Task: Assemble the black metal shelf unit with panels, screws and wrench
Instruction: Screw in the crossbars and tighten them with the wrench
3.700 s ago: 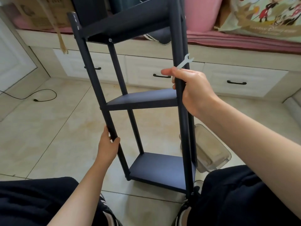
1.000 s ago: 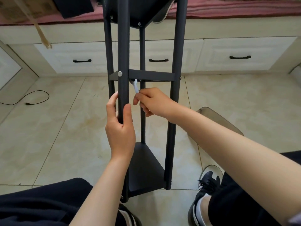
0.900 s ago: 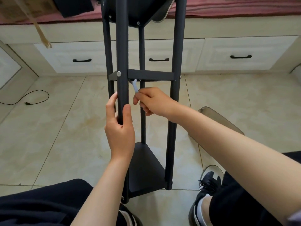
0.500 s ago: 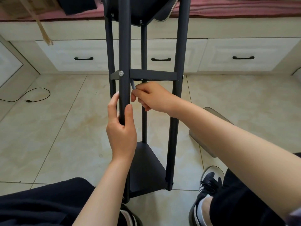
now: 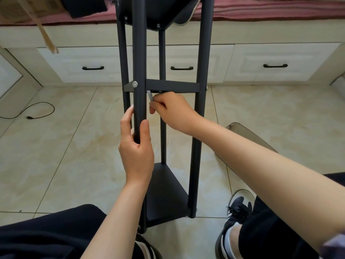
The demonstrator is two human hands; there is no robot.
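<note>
Here the left hand (image 5: 137, 146) wraps around a front post (image 5: 139, 71) of the black shelf (image 5: 164, 191), likely to keep it from wobbling. The right hand (image 5: 171, 111) pinches a small silver wrench (image 5: 150, 95) just under the middle panel (image 5: 171, 86), probably to tighten a screw there. The shelf stands upright on the floor (image 5: 65, 156), between the person's feet.

White drawers (image 5: 280, 62), black cable (image 5: 37, 111) on tiled floor (image 5: 65, 165).
</note>
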